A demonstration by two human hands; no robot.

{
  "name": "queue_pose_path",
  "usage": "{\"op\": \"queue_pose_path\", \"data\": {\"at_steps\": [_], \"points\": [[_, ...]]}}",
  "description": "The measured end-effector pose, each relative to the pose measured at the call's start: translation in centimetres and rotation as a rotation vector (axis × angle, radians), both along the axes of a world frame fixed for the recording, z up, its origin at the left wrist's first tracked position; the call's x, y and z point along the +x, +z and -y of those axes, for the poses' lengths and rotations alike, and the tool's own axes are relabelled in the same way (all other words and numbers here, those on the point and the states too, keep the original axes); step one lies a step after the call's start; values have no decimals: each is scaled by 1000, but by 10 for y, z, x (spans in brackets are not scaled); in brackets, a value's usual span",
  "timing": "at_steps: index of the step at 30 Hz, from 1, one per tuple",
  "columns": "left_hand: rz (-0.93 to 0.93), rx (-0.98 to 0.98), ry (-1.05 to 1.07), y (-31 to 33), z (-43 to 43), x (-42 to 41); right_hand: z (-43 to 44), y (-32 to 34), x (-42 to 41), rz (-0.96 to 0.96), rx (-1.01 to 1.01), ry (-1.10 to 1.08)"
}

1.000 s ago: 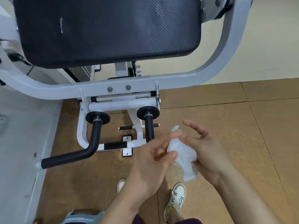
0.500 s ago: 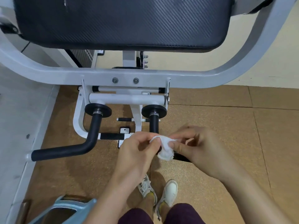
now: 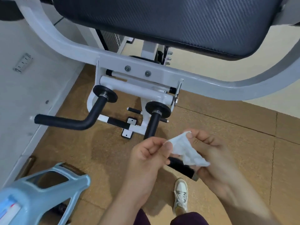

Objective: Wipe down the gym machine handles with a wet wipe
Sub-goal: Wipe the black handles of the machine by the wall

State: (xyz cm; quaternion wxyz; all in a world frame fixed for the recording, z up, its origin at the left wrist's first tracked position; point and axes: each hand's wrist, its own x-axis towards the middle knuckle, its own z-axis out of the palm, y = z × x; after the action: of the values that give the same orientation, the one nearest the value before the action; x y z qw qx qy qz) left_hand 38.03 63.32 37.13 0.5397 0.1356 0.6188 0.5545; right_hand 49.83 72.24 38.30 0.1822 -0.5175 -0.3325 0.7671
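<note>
Since earlier, we spread the crumpled white wet wipe (image 3: pixel 185 150); left hand (image 3: pixel 146 157) and right hand (image 3: pixel 215 161) each pinched a corner, half-hiding the black tubular handle (image 3: pixel 153 125).

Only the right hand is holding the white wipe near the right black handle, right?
Not quite: the head view shows both hands holding the white wipe, left hand pinching one end and right hand the other, near the right black handle.

Open floor (image 3: pixel 227 127) around the left handle (image 3: pixel 68 122); pad (image 3: pixel 162 21) and white frame (image 3: pixel 203 82) close overhead.
</note>
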Motion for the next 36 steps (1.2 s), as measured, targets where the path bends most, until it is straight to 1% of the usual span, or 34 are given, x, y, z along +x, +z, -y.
{"op": "queue_pose_path", "data": {"at_steps": [2,4,6,9,12,13,14,15,17,20,22,23,25,29,31,33,36], "points": [[26,-37,139,-4,3,30,-4,-11,22,25,-2,81],[-1,-78,241,-11,9,57,-6,-23,40,69,46,177],[-112,-96,245,-21,16,78,-5,-35,52,120,70,231],[-326,-114,174,-37,26,99,-2,-44,62,150,75,307],[-489,-74,165,-51,37,113,0,-43,71,100,115,548],[-526,-65,172,-56,40,117,0,-45,75,121,149,623],[-562,-63,180,-62,43,120,0,-48,80,183,242,686],[-590,-65,191,-68,45,123,0,-52,83,271,376,724],[-643,-71,239,-78,48,128,5,-60,86,392,602,715],[-671,-74,312,-91,46,134,21,-73,87,393,776,569],[-732,-57,335,-97,42,136,29,-82,87,382,987,526],[-748,-52,353,-99,40,137,31,-85,87,395,1082,514],[-745,-70,361,-102,37,140,32,-88,87,450,1206,522],[-647,-122,333,-107,43,144,36,-93,92,542,1486,635],[-625,-117,309,-107,49,143,33,-94,93,535,1586,667],[-577,-127,308,-105,52,143,28,-90,89,492,1555,705],[-551,-140,315,-102,51,141,20,-86,75,503,1405,731]]}}
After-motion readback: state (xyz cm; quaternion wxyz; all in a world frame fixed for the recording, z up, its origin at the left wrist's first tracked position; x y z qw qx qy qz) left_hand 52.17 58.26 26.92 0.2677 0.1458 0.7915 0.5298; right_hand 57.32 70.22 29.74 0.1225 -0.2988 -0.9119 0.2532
